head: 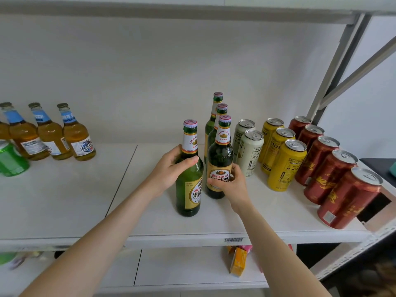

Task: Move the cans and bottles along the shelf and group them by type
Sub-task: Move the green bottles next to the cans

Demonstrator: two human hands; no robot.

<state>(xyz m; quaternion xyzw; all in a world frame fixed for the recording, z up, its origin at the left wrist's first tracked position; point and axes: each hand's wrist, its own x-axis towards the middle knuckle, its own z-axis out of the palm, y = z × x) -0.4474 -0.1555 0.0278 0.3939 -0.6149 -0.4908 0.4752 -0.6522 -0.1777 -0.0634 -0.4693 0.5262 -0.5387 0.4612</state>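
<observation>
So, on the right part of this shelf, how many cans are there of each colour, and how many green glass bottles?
White cans: 2
Yellow cans: 3
Red cans: 5
Green glass bottles: 4
Total: 14

The left hand (169, 170) hides the front bottle (189, 196) at its shoulder; the right hand (232, 185) covers the second bottle (219, 155) over part of its label. Behind the right grip, two rear bottles (218, 99) show mostly necks; far left of it, a blurred green container (10, 161) is cut off.
</observation>
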